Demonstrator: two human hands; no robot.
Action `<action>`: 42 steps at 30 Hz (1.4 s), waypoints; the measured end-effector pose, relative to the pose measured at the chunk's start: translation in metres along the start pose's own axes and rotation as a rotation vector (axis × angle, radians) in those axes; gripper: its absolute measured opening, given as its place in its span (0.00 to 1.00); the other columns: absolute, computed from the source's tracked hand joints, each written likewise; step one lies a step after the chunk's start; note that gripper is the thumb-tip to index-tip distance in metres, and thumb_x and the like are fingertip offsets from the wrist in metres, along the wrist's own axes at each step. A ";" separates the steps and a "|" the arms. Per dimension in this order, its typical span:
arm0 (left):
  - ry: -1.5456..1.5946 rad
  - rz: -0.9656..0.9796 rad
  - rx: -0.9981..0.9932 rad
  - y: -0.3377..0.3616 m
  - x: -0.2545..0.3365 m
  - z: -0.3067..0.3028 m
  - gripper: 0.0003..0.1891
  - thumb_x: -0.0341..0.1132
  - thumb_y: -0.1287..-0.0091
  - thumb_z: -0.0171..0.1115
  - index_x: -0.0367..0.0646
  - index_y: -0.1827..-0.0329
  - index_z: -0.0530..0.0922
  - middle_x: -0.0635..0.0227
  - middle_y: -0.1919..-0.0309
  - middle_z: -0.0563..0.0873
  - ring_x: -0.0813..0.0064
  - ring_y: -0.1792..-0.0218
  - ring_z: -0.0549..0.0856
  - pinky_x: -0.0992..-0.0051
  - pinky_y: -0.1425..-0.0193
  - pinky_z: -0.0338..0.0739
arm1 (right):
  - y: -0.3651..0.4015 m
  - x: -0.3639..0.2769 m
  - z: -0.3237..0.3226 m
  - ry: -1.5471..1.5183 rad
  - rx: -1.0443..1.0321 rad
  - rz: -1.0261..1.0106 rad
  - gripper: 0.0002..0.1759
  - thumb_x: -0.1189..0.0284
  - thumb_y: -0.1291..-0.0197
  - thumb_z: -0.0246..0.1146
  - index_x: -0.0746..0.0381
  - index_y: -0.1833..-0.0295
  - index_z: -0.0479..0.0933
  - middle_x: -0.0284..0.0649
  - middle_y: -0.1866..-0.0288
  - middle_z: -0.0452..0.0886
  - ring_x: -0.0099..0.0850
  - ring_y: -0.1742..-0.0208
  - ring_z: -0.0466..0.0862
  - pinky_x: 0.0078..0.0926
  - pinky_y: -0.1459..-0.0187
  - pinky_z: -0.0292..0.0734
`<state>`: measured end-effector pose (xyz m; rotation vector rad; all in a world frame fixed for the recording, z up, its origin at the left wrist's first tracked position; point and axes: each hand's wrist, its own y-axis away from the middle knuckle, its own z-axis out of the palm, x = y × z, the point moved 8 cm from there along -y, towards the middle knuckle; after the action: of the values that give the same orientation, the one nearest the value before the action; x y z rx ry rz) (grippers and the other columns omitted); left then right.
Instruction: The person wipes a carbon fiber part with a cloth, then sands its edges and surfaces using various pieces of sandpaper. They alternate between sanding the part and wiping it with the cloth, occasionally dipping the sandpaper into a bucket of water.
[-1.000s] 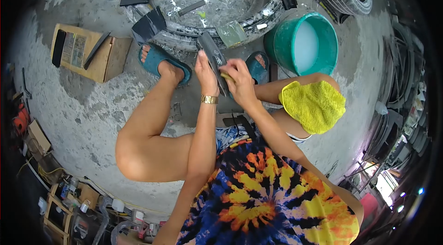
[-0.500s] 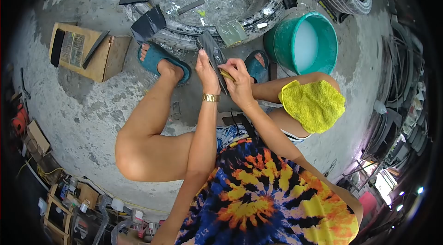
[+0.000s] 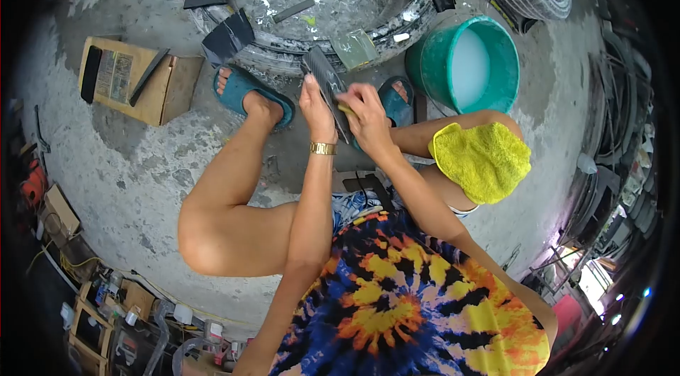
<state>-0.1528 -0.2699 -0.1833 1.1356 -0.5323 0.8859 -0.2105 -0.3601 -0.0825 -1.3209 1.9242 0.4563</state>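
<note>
The strip (image 3: pixel 324 86) stands between the left hand (image 3: pixel 316 115) and the right hand (image 3: pixel 368 122), which presses a pad (image 3: pixel 344 109) against it. Beyond lies a tyre (image 3: pixel 280 44), with the bucket (image 3: pixel 423 75) to its right and the box (image 3: pixel 166 93) to its left. A cloth (image 3: pixel 482 161) rests on the right knee.

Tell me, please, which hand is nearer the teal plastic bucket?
Right: the right hand sits short of the teal plastic bucket; the left hand is beyond the dark ribbed strip.

Left hand (image 3: pixel 316 110) beside right hand (image 3: pixel 366 121), clenched
</note>
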 end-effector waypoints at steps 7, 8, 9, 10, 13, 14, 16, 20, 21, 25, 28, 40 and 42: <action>0.077 -0.010 -0.044 -0.001 -0.004 0.002 0.19 0.46 0.22 0.46 0.39 0.57 0.78 0.78 0.65 0.78 0.88 0.64 0.72 0.81 0.58 0.69 | -0.003 0.001 0.002 -0.016 0.023 -0.002 0.15 0.84 0.53 0.63 0.66 0.56 0.78 0.46 0.58 0.73 0.45 0.54 0.75 0.39 0.53 0.72; 0.029 0.012 0.000 0.000 -0.001 0.002 0.18 0.46 0.22 0.46 0.40 0.59 0.77 0.78 0.66 0.77 0.88 0.65 0.71 0.81 0.59 0.69 | -0.001 0.000 0.002 -0.016 0.028 -0.008 0.15 0.84 0.53 0.63 0.66 0.56 0.78 0.46 0.58 0.73 0.45 0.54 0.75 0.39 0.53 0.72; -0.018 0.031 0.044 0.001 0.002 0.002 0.18 0.46 0.22 0.46 0.40 0.60 0.77 0.79 0.67 0.76 0.88 0.66 0.70 0.81 0.60 0.69 | 0.001 0.000 0.000 -0.024 0.030 0.010 0.14 0.84 0.52 0.63 0.67 0.56 0.78 0.46 0.58 0.73 0.46 0.55 0.76 0.39 0.53 0.72; -0.017 0.030 0.043 0.000 0.004 0.004 0.18 0.46 0.22 0.46 0.40 0.60 0.77 0.79 0.67 0.76 0.88 0.66 0.70 0.81 0.60 0.69 | 0.002 0.003 -0.001 -0.030 0.029 0.031 0.14 0.84 0.52 0.63 0.67 0.56 0.78 0.47 0.58 0.73 0.46 0.55 0.76 0.39 0.53 0.72; 0.025 0.038 0.004 0.005 -0.002 0.004 0.18 0.45 0.22 0.46 0.41 0.64 0.75 0.80 0.70 0.74 0.88 0.67 0.69 0.80 0.62 0.68 | -0.010 0.010 0.005 -0.070 0.087 0.118 0.13 0.84 0.50 0.62 0.69 0.56 0.78 0.49 0.58 0.73 0.47 0.55 0.76 0.38 0.52 0.73; -0.010 0.065 0.028 0.002 0.000 0.004 0.19 0.45 0.22 0.46 0.41 0.65 0.74 0.80 0.71 0.73 0.88 0.68 0.68 0.80 0.63 0.68 | -0.008 0.006 0.005 -0.071 0.088 0.111 0.13 0.84 0.50 0.62 0.69 0.56 0.78 0.49 0.58 0.73 0.47 0.55 0.76 0.38 0.52 0.73; -0.042 0.091 0.057 -0.001 -0.003 0.000 0.19 0.45 0.22 0.46 0.40 0.67 0.73 0.81 0.71 0.72 0.88 0.68 0.68 0.80 0.63 0.67 | 0.009 0.011 0.007 -0.155 0.084 0.243 0.12 0.84 0.48 0.61 0.69 0.56 0.78 0.50 0.57 0.73 0.47 0.55 0.77 0.36 0.53 0.73; -0.015 0.087 0.034 -0.001 -0.012 0.000 0.19 0.45 0.22 0.46 0.39 0.68 0.72 0.80 0.72 0.71 0.87 0.68 0.66 0.80 0.64 0.66 | -0.009 0.017 0.005 -0.108 0.139 0.205 0.11 0.84 0.47 0.61 0.69 0.57 0.78 0.50 0.57 0.73 0.47 0.57 0.78 0.35 0.55 0.74; 0.005 0.095 0.033 -0.002 -0.010 0.000 0.19 0.45 0.22 0.46 0.39 0.68 0.72 0.80 0.72 0.70 0.87 0.69 0.66 0.80 0.64 0.65 | -0.004 0.015 0.004 -0.110 0.138 0.201 0.11 0.84 0.47 0.61 0.69 0.57 0.78 0.50 0.57 0.73 0.47 0.57 0.78 0.35 0.55 0.74; -0.018 0.112 0.054 -0.005 -0.015 -0.002 0.19 0.45 0.22 0.47 0.39 0.68 0.72 0.80 0.72 0.70 0.87 0.69 0.65 0.79 0.64 0.65 | -0.007 0.017 0.003 -0.153 0.114 0.241 0.11 0.84 0.47 0.61 0.70 0.56 0.78 0.50 0.58 0.73 0.47 0.57 0.77 0.35 0.55 0.74; -0.022 0.104 0.043 -0.003 -0.008 0.001 0.19 0.45 0.22 0.46 0.40 0.68 0.72 0.80 0.73 0.69 0.87 0.69 0.65 0.80 0.64 0.65 | 0.003 0.015 0.004 -0.152 0.123 0.248 0.11 0.84 0.47 0.61 0.70 0.56 0.78 0.50 0.58 0.72 0.47 0.57 0.77 0.35 0.54 0.73; -0.047 0.117 0.024 -0.008 -0.013 -0.006 0.18 0.44 0.22 0.46 0.41 0.67 0.73 0.81 0.72 0.69 0.88 0.68 0.65 0.81 0.63 0.65 | -0.004 0.014 0.004 -0.086 0.085 0.168 0.12 0.85 0.49 0.61 0.69 0.57 0.78 0.49 0.58 0.73 0.48 0.55 0.77 0.35 0.52 0.74; 0.011 0.070 -0.015 -0.007 -0.013 -0.003 0.18 0.45 0.22 0.47 0.40 0.62 0.76 0.80 0.69 0.75 0.87 0.67 0.70 0.82 0.62 0.68 | -0.025 0.009 0.004 -0.066 0.028 0.111 0.11 0.85 0.48 0.62 0.69 0.57 0.78 0.46 0.59 0.73 0.43 0.57 0.78 0.31 0.55 0.73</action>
<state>-0.1545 -0.2726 -0.1976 1.1039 -0.5716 0.9465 -0.1880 -0.3734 -0.0887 -1.1710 1.9489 0.5201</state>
